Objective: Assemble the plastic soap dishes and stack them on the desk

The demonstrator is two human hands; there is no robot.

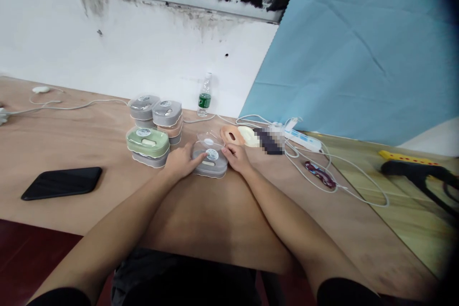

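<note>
A grey oval plastic box with a clear cover (pixel 211 166) and a round label sits on the table in front of me. My left hand (pixel 181 158) grips its left side, the thumb lying over the cover near the label. At the right edge, my right hand (pixel 235 155) has its fingers curled and holds the rim. Just behind this box lies a clear plastic lid (pixel 208 137) with a white label. Close to my left hand stands a green box (pixel 147 142) on top of a grey one. Behind it are stacked grey boxes (pixel 167 112), one stack with an orange box in it.
An orange lid-like piece (pixel 226 133) and a cream one (pixel 249 136) lie right of the boxes. Farther right are a power strip (pixel 303 139), loose cables and a dark red wrapped item (pixel 320 174). A bottle (pixel 204 98) stands by the wall; a phone (pixel 61 183) lies left.
</note>
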